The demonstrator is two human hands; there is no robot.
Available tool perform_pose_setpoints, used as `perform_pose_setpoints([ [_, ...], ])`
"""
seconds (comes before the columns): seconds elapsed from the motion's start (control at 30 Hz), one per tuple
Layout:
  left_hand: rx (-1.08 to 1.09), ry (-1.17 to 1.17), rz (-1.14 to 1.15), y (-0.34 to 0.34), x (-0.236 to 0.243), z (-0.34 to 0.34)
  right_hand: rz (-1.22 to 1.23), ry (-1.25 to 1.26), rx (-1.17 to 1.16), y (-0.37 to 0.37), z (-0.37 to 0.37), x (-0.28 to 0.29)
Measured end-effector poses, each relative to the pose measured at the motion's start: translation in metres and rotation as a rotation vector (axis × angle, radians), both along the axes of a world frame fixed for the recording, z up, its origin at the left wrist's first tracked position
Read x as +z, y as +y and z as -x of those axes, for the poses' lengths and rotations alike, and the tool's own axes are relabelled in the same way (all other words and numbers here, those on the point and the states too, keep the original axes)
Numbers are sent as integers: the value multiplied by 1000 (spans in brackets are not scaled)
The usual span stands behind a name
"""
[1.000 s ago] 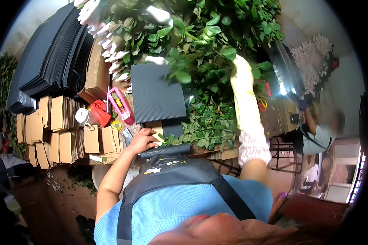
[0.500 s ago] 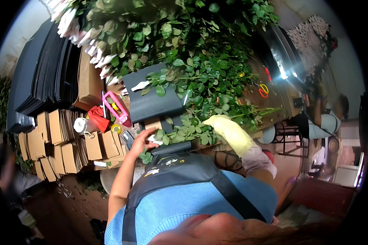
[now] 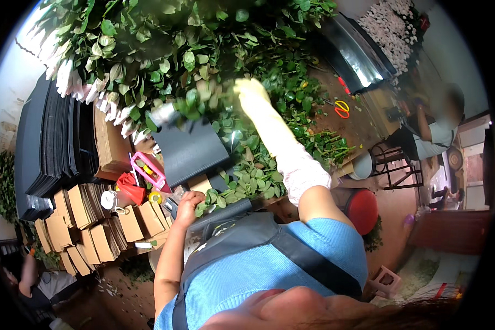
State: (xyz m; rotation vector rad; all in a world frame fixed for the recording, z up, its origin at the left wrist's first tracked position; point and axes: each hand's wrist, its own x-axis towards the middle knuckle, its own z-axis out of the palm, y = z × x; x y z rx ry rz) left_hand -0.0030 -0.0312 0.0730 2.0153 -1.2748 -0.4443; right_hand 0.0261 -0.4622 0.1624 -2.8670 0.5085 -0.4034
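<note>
My right hand (image 3: 250, 92), in a long pale-yellow glove, reaches far out over the leafy stems. It is closed on a rose stem whose leaves (image 3: 195, 104) and white-covered head (image 3: 165, 113) stretch to the left, smeared by motion above the dark grey sheet (image 3: 190, 154). My bare left hand (image 3: 190, 207) is low at the near table edge, its fingers curled beside the leaves of a stem bunch (image 3: 239, 187). Whatever those fingers hold is hidden. A large pile of leafy rose stems (image 3: 165, 44) covers the far side, with white-covered heads (image 3: 74, 82) at its left end.
At left stand stacked black sheets (image 3: 52, 148) and folded cardboard pieces (image 3: 88, 220). Close by are a pink tape dispenser (image 3: 148, 169), a red cloth (image 3: 130, 188) and a white cup (image 3: 110, 199). Orange-handled scissors (image 3: 341, 109) lie at right. A red stool (image 3: 363, 211) stands beside me; a person (image 3: 434, 121) sits beyond.
My right hand has moved away from me and leftward, from the near bunch to the far pile. The loose white-headed stem on the grey sheet has been lifted. My left hand's fingers have curled in.
</note>
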Motion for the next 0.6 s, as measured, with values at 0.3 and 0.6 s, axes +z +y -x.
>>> perform_pose_setpoints([
  [0.3, 290, 512, -102, 7, -10, 16, 280, 115, 480, 61, 103, 146],
  [0.6, 247, 298, 44, 28, -62, 9, -247, 109, 563, 73, 146, 93],
])
